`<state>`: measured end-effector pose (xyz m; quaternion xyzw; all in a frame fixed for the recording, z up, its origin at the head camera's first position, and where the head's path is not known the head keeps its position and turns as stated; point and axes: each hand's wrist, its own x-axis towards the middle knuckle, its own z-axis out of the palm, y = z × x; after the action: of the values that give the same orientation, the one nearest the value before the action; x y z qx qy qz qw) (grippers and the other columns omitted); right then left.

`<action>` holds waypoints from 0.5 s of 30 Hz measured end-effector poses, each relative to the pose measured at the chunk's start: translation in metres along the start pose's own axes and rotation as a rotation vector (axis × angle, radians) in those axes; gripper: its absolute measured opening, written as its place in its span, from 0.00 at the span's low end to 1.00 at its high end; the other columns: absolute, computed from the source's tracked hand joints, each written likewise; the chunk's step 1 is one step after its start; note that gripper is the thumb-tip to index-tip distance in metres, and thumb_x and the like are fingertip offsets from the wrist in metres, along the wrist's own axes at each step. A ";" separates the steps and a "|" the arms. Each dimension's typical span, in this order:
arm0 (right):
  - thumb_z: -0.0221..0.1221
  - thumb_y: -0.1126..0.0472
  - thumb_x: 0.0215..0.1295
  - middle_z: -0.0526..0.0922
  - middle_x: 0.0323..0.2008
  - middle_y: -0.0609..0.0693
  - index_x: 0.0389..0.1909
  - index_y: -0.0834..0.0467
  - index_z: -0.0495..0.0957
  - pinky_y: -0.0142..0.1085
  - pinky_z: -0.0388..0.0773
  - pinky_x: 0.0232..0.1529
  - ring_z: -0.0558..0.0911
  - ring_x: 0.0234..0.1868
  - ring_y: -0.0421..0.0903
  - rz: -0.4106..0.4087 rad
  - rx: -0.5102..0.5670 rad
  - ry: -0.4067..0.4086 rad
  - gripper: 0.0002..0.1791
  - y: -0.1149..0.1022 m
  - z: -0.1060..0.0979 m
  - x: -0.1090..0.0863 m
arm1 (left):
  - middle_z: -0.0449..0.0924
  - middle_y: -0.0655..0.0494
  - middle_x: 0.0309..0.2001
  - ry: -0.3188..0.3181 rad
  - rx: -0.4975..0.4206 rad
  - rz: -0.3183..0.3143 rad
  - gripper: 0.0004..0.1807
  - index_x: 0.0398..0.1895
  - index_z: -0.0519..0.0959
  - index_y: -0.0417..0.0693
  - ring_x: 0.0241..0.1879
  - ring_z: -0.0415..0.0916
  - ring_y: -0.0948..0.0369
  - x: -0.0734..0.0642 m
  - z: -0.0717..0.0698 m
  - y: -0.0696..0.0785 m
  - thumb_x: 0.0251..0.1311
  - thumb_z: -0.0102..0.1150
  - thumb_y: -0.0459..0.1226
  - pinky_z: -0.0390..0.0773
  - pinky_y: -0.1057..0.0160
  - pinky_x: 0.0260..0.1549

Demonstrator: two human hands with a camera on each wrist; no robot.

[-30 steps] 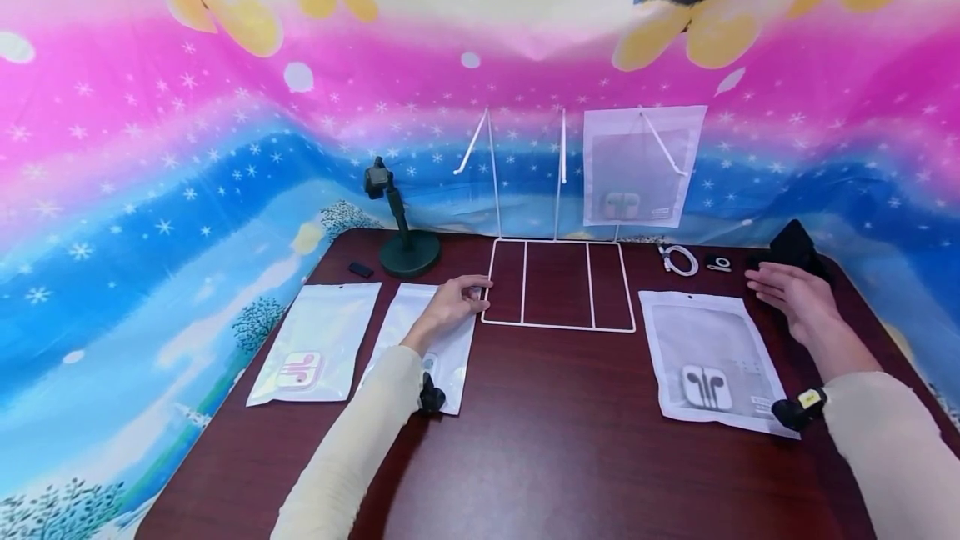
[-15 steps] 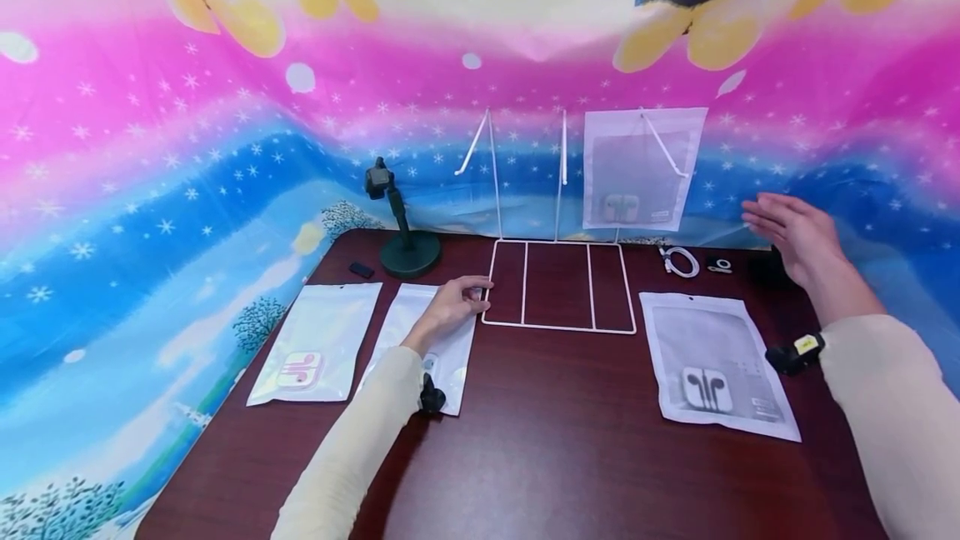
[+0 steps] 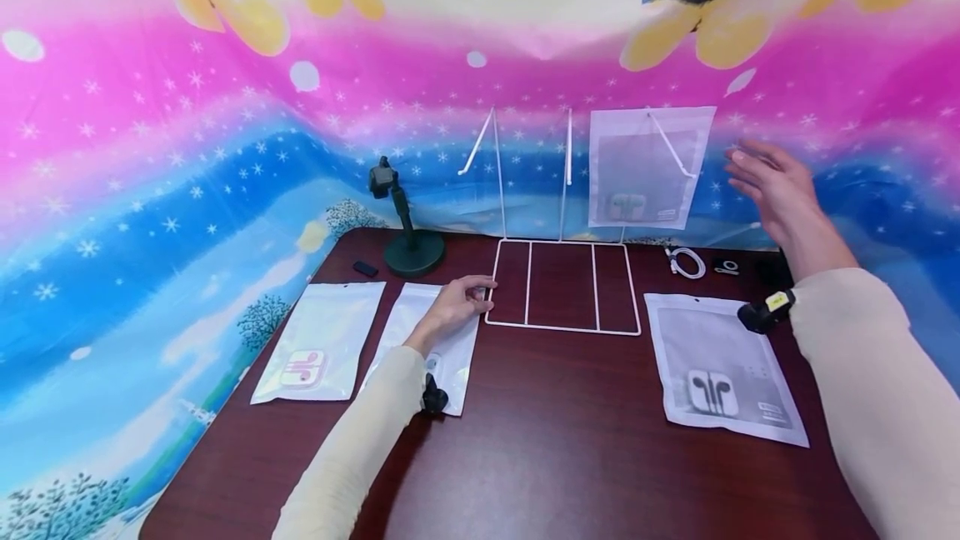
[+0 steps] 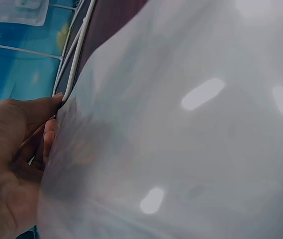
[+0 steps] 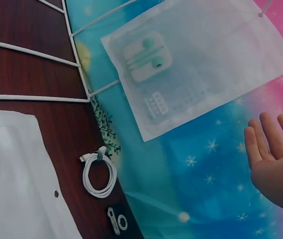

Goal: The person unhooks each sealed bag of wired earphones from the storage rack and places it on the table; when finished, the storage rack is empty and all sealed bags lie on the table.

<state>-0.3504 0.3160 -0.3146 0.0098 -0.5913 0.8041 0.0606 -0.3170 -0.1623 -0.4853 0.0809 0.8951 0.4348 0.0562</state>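
Note:
At the left side of a white wire display rack (image 3: 562, 328), my left hand (image 3: 453, 304) pinches the base wire between thumb and fingers. The left wrist view shows the thumb of this left hand (image 4: 12, 149) on the wire, beside a shiny white bag (image 4: 196, 139) that fills much of that view. From the rack's right hook hangs a translucent zip bag (image 3: 648, 165) with mint-green earphones (image 5: 148, 57) in a white case. My right hand (image 3: 783, 190) is raised just right of this bag, fingers extended and holding nothing. The left and middle hooks carry nothing.
A bag with dark earphones (image 3: 675, 340) lies at right, one with pink earphones (image 3: 330, 323) at left. Another bag (image 3: 457, 373) lies partly under my left arm. Behind are a coiled white cable (image 3: 686, 263), a small clip-on device (image 3: 726, 266) and a dark-green stand (image 3: 412, 252).
My right hand has risen from the dark object at the table's back right corner and moved up and leftward toward the hanging bag. The left hand stays on the rack.

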 end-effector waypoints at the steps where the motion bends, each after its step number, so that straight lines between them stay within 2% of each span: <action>1: 0.68 0.57 0.68 0.75 0.69 0.44 0.79 0.52 0.64 0.34 0.58 0.76 0.75 0.67 0.41 0.004 -0.015 0.000 0.40 -0.002 0.003 0.002 | 0.79 0.52 0.42 0.000 -0.001 -0.001 0.22 0.65 0.82 0.54 0.43 0.74 0.55 0.000 0.000 0.000 0.68 0.68 0.35 0.77 0.58 0.50; 3: 0.68 0.56 0.68 0.69 0.74 0.44 0.80 0.49 0.63 0.35 0.53 0.78 0.68 0.74 0.42 0.013 -0.064 -0.009 0.41 -0.005 0.009 0.004 | 0.79 0.52 0.42 0.002 -0.003 -0.003 0.22 0.64 0.82 0.54 0.44 0.74 0.55 0.000 0.001 0.000 0.68 0.68 0.35 0.77 0.58 0.50; 6: 0.68 0.56 0.68 0.64 0.78 0.44 0.81 0.47 0.61 0.35 0.50 0.79 0.63 0.76 0.42 0.027 -0.100 -0.038 0.42 -0.013 0.018 0.008 | 0.79 0.52 0.42 0.004 -0.003 0.002 0.22 0.64 0.82 0.54 0.44 0.75 0.55 0.000 0.000 0.000 0.68 0.68 0.35 0.77 0.58 0.50; 8: 0.68 0.56 0.68 0.63 0.78 0.44 0.80 0.46 0.61 0.36 0.49 0.80 0.65 0.74 0.42 0.032 -0.123 -0.050 0.42 -0.018 0.025 0.010 | 0.79 0.52 0.42 0.007 -0.004 0.006 0.22 0.64 0.82 0.54 0.44 0.75 0.55 0.000 -0.001 0.000 0.68 0.68 0.35 0.78 0.57 0.50; 10: 0.67 0.58 0.69 0.68 0.74 0.45 0.79 0.48 0.64 0.36 0.51 0.79 0.71 0.69 0.42 0.029 -0.118 -0.046 0.40 -0.021 0.030 0.011 | 0.79 0.52 0.43 0.007 -0.002 0.008 0.22 0.65 0.82 0.53 0.44 0.74 0.55 0.000 -0.001 0.000 0.68 0.68 0.35 0.78 0.58 0.51; 11: 0.68 0.58 0.68 0.71 0.71 0.45 0.78 0.49 0.65 0.35 0.54 0.78 0.74 0.66 0.42 0.027 -0.124 -0.033 0.39 -0.022 0.033 0.011 | 0.79 0.52 0.43 0.008 -0.002 0.008 0.22 0.65 0.82 0.53 0.44 0.74 0.55 0.001 -0.001 0.000 0.68 0.68 0.35 0.78 0.58 0.51; 13: 0.69 0.59 0.67 0.77 0.63 0.44 0.76 0.50 0.69 0.33 0.67 0.71 0.81 0.56 0.41 0.022 -0.128 0.000 0.37 -0.023 0.037 0.011 | 0.79 0.52 0.44 0.009 0.002 0.006 0.23 0.65 0.82 0.54 0.44 0.74 0.55 0.000 0.000 0.000 0.67 0.68 0.35 0.78 0.58 0.51; 15: 0.69 0.59 0.67 0.79 0.56 0.45 0.74 0.52 0.71 0.29 0.79 0.58 0.84 0.47 0.40 0.021 -0.131 0.024 0.35 -0.024 0.040 0.011 | 0.79 0.52 0.44 0.006 0.006 0.002 0.23 0.65 0.82 0.54 0.45 0.74 0.55 0.000 0.000 -0.001 0.68 0.68 0.35 0.77 0.58 0.51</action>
<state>-0.3606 0.2856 -0.2792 -0.0100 -0.6418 0.7644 0.0598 -0.3169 -0.1625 -0.4859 0.0805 0.8966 0.4323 0.0526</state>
